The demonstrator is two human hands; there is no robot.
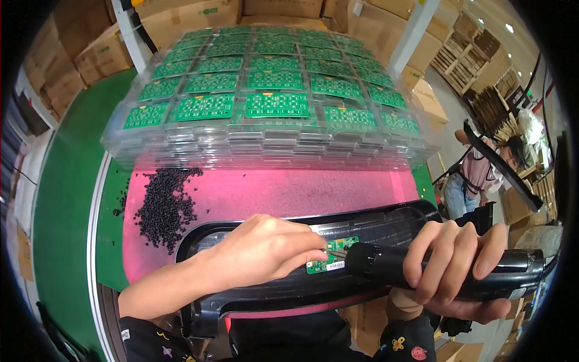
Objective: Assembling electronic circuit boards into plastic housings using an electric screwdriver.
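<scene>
My right hand (455,262) is wrapped round a black electric screwdriver (386,265), held nearly level with its bit pointing left. The bit reaches over a small green circuit board (315,266) with a white label, which lies in a long black plastic housing (368,224). From the left, my left hand (265,248) comes over the housing, thumb and fingertips pinched together beside the bit tip above the board. Whatever sits between those fingertips is too small to make out. Part of the board is hidden by the fingers and the screwdriver's nose.
A pile of small black screw-like pieces (163,208) lies on the pink mat (289,190), left of the housing. Behind it, stacked clear plastic trays (271,142) hold rows of green circuit boards (276,105). Cardboard boxes (199,27) stand beyond. Another person (476,169) is at the right.
</scene>
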